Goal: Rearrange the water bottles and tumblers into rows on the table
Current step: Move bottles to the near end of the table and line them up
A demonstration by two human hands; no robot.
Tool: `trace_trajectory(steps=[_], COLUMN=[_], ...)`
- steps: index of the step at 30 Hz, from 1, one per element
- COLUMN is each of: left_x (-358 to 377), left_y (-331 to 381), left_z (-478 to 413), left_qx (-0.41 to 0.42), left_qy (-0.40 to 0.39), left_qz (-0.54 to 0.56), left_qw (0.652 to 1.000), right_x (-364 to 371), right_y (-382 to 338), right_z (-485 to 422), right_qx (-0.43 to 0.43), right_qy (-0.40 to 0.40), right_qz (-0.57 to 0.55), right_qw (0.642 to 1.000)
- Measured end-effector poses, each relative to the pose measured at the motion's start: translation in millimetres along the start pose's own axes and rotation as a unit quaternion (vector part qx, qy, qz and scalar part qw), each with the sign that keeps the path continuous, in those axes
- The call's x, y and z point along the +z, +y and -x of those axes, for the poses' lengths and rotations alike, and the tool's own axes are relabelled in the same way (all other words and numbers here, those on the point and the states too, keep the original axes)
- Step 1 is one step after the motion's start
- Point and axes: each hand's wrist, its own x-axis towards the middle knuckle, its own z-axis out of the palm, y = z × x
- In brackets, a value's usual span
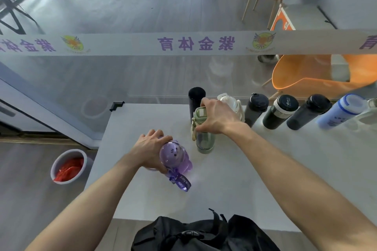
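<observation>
My left hand [150,147] grips the top of a purple cartoon-shaped bottle [176,158] with a purple strap, near the middle of the white table [255,179]. My right hand [219,117] holds the lid of a green bottle [204,138] standing upright just behind and right of the purple one. Along the table's far edge stands a row: a black tumbler [195,99], a white bottle [230,102], a dark grey bottle [256,109], a dark green flask [280,112], a black flask [308,112] and a blue bottle [340,111].
A black bag [204,234] lies at the table's near edge. A grey bin with red contents [68,166] stands on the floor to the left. Orange chairs [318,75] are behind the table at the right. A white banner [183,44] stretches across beyond the table.
</observation>
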Motion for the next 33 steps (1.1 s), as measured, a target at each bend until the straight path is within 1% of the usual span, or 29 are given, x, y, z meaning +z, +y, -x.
trace_trajectory(steps=[3, 7, 13, 19, 24, 33], left_x=[-2.6, -6.3, -13.0, -27.8, -32.9, -40.8], left_y=[-38.7, -86.2, -122.6, -136.1, -139.9, -144.9], left_z=[3.9, 1.0, -15.3, -43.2, -66.5, -82.4], left_qx=[-0.056, -0.111, -0.164, -0.157, -0.155, -0.151], left_qy=[0.007, 0.007, 0.026, 0.043, 0.061, 0.084], left_qz=[0.020, 0.043, 0.086, 0.109, 0.144, 0.183], left_qw=[0.998, 0.993, 0.982, 0.981, 0.975, 0.968], right_x=[10.8, 26.1, 33.3, 34.1, 32.8, 34.7], right_y=[-24.3, -52.3, -81.0, -87.3, -88.7, -83.9], right_z=[-12.0, -34.4, -71.7, -105.9, -120.1, -136.4], right_qx=[-0.008, -0.014, -0.020, -0.011, -0.024, -0.021], right_qy=[0.015, 0.027, 0.033, 0.014, 0.009, 0.042], right_qz=[-0.009, -0.030, -0.022, 0.017, 0.072, 0.051], right_qw=[1.000, 0.999, 0.999, 1.000, 0.997, 0.998])
